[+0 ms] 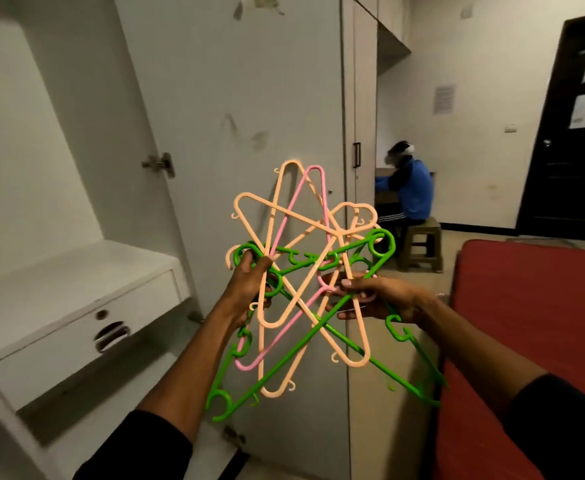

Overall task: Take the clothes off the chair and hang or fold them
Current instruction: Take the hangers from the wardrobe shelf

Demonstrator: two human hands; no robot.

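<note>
Both hands hold the tangled hangers: left hand grips the hooks at nine o'clock, right hand pinches a bar at three. Clothes and chair aren't in view.

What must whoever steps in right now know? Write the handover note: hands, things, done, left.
Left hand: grips the tangled plastic hangers near their hooks.
Right hand: holds the same bundle from the other side, fingers curled round green and peach bars.
Things: hangers held in front of the open wardrobe door; red mattress at right. No chair or clothes in view.
Done: hangers fetched.
Left: untangle them, then hang or fold the clothes.
</note>
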